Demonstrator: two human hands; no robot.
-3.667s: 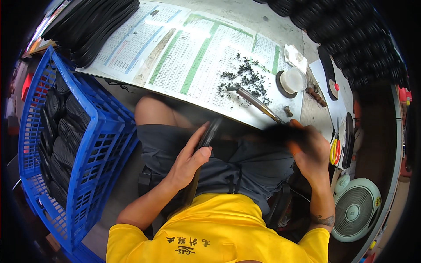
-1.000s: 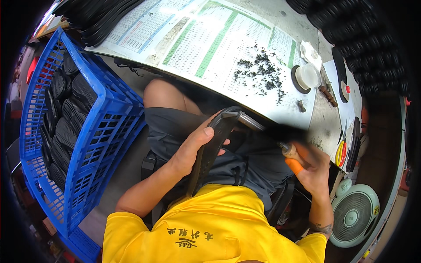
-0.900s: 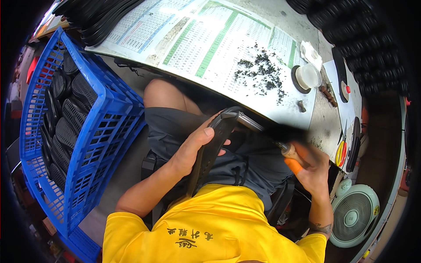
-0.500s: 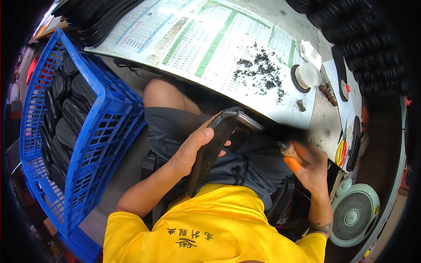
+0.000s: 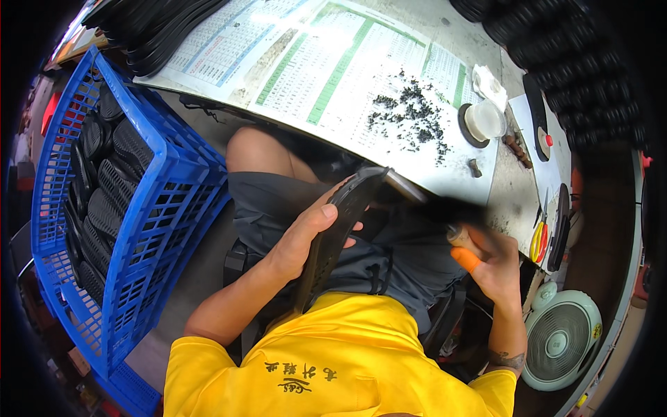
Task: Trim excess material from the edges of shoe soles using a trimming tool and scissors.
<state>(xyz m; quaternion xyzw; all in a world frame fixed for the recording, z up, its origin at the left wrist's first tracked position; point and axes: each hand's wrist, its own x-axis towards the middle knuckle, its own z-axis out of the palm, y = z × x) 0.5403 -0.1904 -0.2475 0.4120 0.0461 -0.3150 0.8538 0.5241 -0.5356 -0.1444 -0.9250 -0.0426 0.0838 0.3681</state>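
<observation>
My left hand (image 5: 306, 233) is wrapped round a long black shoe sole (image 5: 344, 212), which I hold at a slant above my lap. Its far end lies near the table's front edge. My right hand (image 5: 497, 274), with an orange cover on a finger, grips a wooden-handled tool (image 5: 460, 238). The tool's metal end reaches the sole's far tip, but it is smeared by motion, and a dark blur hides the middle of the tool. Whether the metal touches the sole I cannot tell exactly.
Black scraps (image 5: 417, 115) lie scattered on the paper-covered table (image 5: 292, 111). Right of them are a round clear container (image 5: 485, 120) and yellow-and-red-handled scissors (image 5: 539, 240). A blue crate (image 5: 156, 208) full of black soles stands left; a pale green fan (image 5: 558, 344) stands right.
The sole's far tip has shifted slightly to the right. The tool's metal end has moved a little and looks more blurred. Both hands keep their grips.
</observation>
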